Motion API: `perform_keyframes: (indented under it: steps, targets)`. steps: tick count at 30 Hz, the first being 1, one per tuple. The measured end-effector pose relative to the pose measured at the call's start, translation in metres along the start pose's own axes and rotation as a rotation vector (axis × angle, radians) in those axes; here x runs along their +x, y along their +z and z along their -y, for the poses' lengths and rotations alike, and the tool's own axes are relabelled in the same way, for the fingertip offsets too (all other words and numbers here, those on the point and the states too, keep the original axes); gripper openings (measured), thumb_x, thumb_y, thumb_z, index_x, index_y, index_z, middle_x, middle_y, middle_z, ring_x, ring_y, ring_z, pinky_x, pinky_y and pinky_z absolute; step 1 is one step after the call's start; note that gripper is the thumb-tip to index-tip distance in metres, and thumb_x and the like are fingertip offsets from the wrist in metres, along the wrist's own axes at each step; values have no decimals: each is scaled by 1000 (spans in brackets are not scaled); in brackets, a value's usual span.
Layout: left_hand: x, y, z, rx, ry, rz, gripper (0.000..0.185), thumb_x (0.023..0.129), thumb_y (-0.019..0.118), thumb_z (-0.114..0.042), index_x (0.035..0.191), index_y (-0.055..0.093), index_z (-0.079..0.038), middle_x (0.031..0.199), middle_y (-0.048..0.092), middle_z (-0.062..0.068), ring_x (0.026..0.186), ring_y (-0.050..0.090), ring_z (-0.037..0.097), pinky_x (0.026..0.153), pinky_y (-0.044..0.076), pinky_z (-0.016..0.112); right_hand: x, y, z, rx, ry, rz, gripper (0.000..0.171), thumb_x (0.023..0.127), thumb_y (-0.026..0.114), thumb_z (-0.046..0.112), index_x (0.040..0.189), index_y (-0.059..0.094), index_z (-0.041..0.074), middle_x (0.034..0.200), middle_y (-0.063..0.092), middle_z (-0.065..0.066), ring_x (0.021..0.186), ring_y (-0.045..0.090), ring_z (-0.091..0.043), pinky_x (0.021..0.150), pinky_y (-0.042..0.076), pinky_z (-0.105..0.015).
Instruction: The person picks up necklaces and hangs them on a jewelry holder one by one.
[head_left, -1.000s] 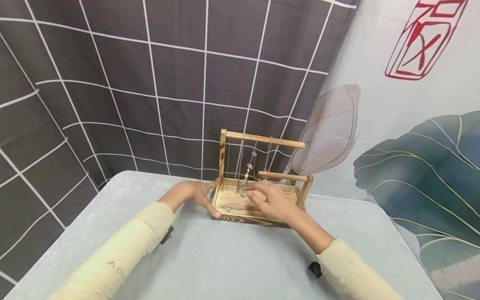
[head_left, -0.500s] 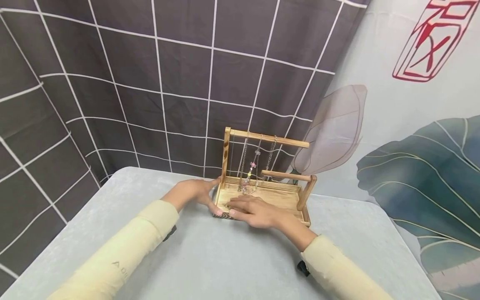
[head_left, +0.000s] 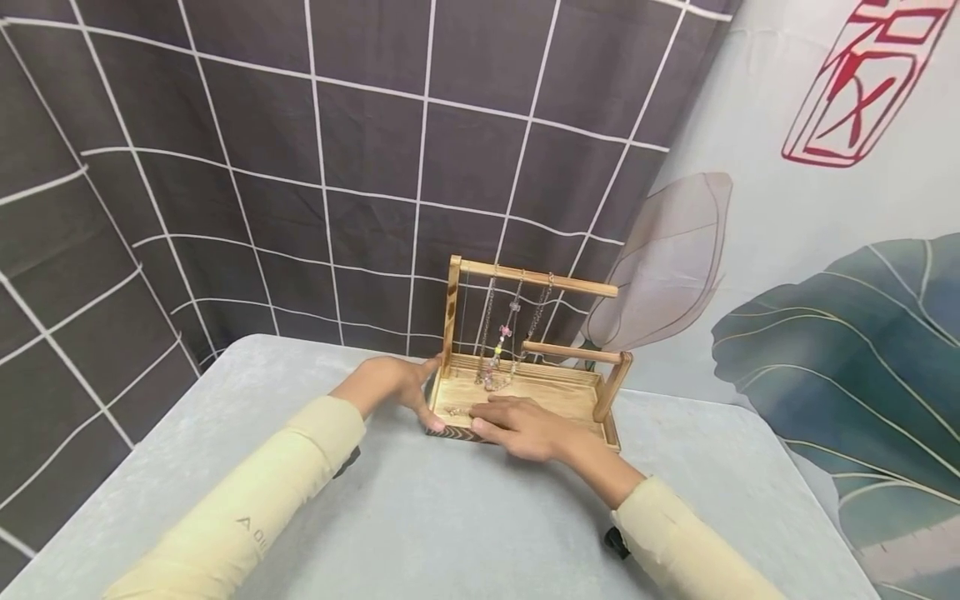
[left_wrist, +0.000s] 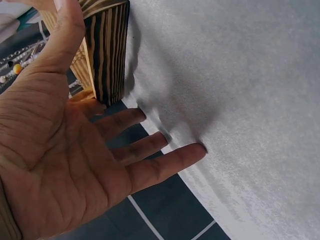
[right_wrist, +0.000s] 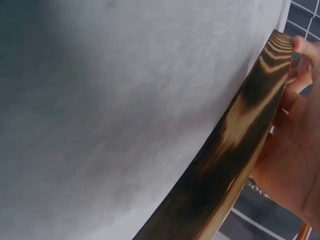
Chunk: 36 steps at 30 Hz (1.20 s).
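Observation:
A wooden jewellery stand (head_left: 568,397) has a tray base and two bars. It stands at the far middle of the grey table (head_left: 450,525). Several necklaces (head_left: 501,343) hang from its upper bar (head_left: 555,283). My left hand (head_left: 393,382) lies open against the stand's left end, thumb by the corner post; in the left wrist view the palm (left_wrist: 65,150) is spread beside the striped wood (left_wrist: 107,50). My right hand (head_left: 519,423) rests over the tray's front edge, fingers reaching left toward small metal pieces (head_left: 454,411). The right wrist view shows the tray rim (right_wrist: 240,150) with that hand (right_wrist: 295,160) behind it.
A dark grid-patterned curtain (head_left: 262,167) hangs behind the table, and a pale cloth with large leaf prints (head_left: 825,350) hangs at the right. The stand's lower bar (head_left: 573,352) sits at its right side. Bare table lies in front of the stand.
My right hand has dropped from the hanging necklaces to the tray's front left part. The left hand has stayed at the stand's left end.

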<state>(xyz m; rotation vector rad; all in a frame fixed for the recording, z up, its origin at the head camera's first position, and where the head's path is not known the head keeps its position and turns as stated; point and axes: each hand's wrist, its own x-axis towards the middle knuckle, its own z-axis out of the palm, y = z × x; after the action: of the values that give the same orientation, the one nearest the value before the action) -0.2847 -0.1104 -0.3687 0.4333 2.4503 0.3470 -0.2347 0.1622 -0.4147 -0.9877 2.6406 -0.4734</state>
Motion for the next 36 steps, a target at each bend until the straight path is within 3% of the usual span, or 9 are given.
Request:
perform_keyframes:
  steps: [7,15,20,27,31,34,36]
  targets:
    - [1,4,2,-4,6,9,144,86,95,-62,183,3,-10,188,20,21,174,26,45,143,26,61,-16,1,-12,5,70,-31,61,124,35,50,163,62,12,170,59,-16,164,48,-45,139,31,-70]
    - [2,3,-3,53,9,4,142,86,94,-63,182,5,-6,189,19,21,174,28,43,143,28,57,-36,-5,-26,-27,176,-83,65,123,33,52,161,62,8,169,55,-28,159,51,-52,137,33,-71]
    - [2,0,-4,74,-3,7,144,86,93,-66,182,5,-7,186,27,24,172,32,45,142,31,58,-43,-13,-36,-82,236,-88,70,123,30,55,162,61,6,172,49,-31,159,48,-57,136,33,-73]
    - [3,-2,-2,65,-7,8,144,86,93,-66,182,4,-7,187,22,23,173,30,45,142,30,59,-49,-25,-44,-251,308,-134,69,123,30,53,152,71,6,166,57,-30,155,52,-58,131,39,-76]
    - [5,-3,-1,57,-23,14,145,85,93,-68,182,4,-8,188,20,22,173,29,45,142,30,59,-50,-32,-45,-334,330,-143,68,124,33,49,136,79,-1,156,66,-31,145,63,-56,124,50,-72]
    - [6,-3,-2,58,-24,15,145,85,94,-67,182,4,-8,190,16,20,174,28,44,143,29,58,-50,-35,-44,-378,317,-146,69,123,37,48,104,83,0,126,80,-28,120,76,-50,109,61,-69]
    - [7,-3,-3,65,-16,14,144,86,94,-65,182,4,-7,190,15,21,174,28,44,143,29,58,-47,-32,-53,-434,269,-178,70,122,39,52,83,76,7,100,82,-20,96,79,-41,97,64,-66]
